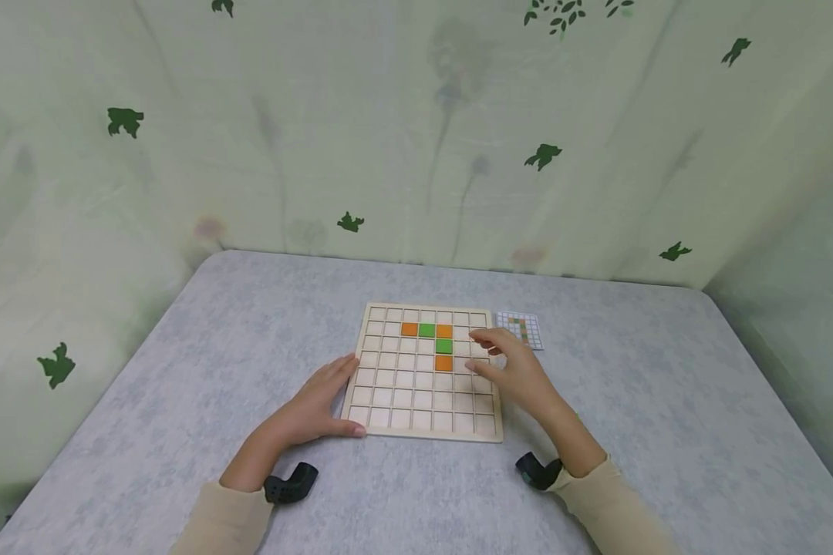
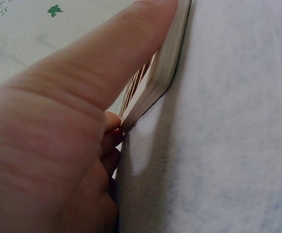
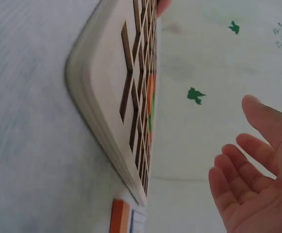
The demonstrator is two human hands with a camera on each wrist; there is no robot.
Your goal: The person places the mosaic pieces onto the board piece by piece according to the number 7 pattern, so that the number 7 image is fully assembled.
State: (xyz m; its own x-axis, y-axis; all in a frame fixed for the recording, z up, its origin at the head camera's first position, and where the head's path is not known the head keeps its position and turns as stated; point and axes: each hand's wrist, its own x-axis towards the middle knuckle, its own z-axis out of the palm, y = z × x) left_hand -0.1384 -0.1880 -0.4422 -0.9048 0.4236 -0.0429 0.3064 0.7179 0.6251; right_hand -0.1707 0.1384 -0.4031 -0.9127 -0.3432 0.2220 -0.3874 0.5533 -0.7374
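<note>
A wooden grid board (image 1: 403, 435) lies on the table, holding orange and green square tiles. An orange tile (image 1: 409, 329), a green tile (image 1: 426, 330) and another orange tile (image 1: 444, 331) form a row; below the last come a green tile (image 1: 443, 346) and an orange tile (image 1: 443, 363). My left hand (image 1: 315, 405) rests against the board's left edge, its thumb at the near left corner. Over the board's right side hovers my right hand (image 1: 517, 374), thumb and fingers apart. Nothing shows between them in the right wrist view.
A small pattern card (image 1: 527, 330) with orange and green squares lies right of the board, partly behind my right hand. In the right wrist view, an orange block (image 3: 119, 216) sits beside the board. A patterned curtain (image 1: 403, 139) stands behind the table (image 1: 278, 301).
</note>
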